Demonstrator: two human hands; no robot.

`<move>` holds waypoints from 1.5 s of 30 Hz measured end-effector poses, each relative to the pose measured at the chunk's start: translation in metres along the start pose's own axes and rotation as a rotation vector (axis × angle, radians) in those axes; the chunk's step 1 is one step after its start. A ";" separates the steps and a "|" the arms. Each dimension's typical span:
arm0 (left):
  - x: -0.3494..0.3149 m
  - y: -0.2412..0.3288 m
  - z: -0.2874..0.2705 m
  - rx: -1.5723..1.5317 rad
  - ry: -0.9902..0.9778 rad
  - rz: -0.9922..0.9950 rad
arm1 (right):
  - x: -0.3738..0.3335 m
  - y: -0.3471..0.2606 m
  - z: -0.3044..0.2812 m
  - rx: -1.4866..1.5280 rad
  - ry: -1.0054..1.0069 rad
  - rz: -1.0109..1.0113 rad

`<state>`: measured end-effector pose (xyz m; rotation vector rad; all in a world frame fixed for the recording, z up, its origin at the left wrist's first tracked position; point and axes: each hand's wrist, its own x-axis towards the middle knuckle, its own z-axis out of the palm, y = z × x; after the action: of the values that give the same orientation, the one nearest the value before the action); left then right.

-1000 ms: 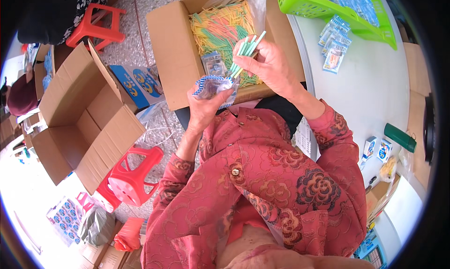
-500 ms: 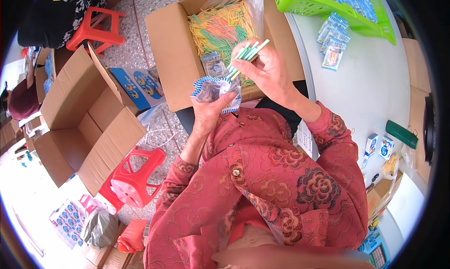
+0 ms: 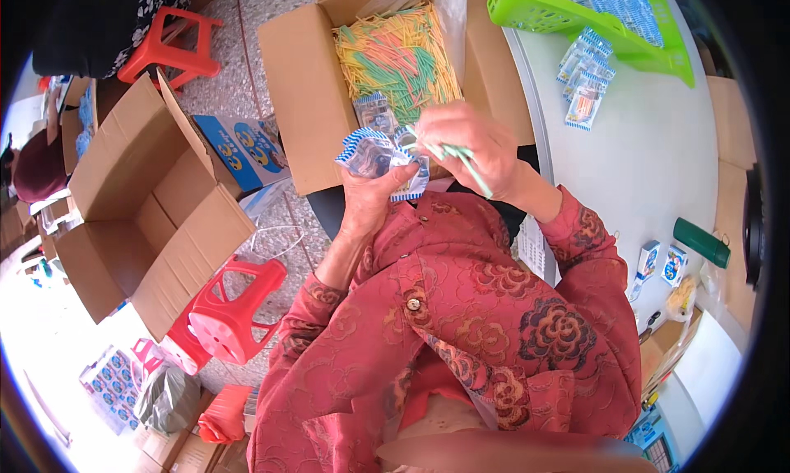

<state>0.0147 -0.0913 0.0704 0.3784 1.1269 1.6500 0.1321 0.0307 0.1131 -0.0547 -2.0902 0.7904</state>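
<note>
In my left hand (image 3: pixel 368 200) are several clear plastic packets (image 3: pixel 368 158) with blue-and-white striped edges, the thumb pressed across them. Close beside their mouths is my right hand (image 3: pixel 473 144), a little smeared by motion, its fingers closed round a small bunch of pale green sticks (image 3: pixel 465 162). The sticks slant down to the right out of the grip, and the fingertips are at the packets' edge; whether they touch is hard to see. Beyond both hands, an open cardboard box (image 3: pixel 300 94) holds a heap of yellow, green and orange sticks (image 3: pixel 399 57). Another clear packet (image 3: pixel 374 111) lies at its near side.
At right, a white table (image 3: pixel 642 168) bears a green basket (image 3: pixel 535 12) of packets, a row of filled packets (image 3: pixel 586 90) and a dark green case (image 3: pixel 702 241). An open carton (image 3: pixel 156 234) and red stools (image 3: pixel 234 312) stand left. Someone sits at the far left.
My right hand has turned over and come down nearer the packets; its sticks now point down to the right instead of up. My left hand keeps its hold almost in place.
</note>
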 end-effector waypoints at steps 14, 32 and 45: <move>0.008 0.004 -0.012 0.159 -0.071 0.007 | 0.013 -0.012 -0.009 0.204 -0.185 0.566; 0.025 0.015 -0.021 0.341 -0.186 0.090 | 0.040 0.017 -0.016 0.451 -0.298 0.869; 0.021 0.018 -0.012 0.360 -0.100 0.086 | 0.036 0.007 -0.017 0.610 -0.146 0.940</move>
<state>-0.0129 -0.0786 0.0732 0.7406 1.3484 1.4818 0.1206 0.0564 0.1423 -0.6922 -1.8082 2.0047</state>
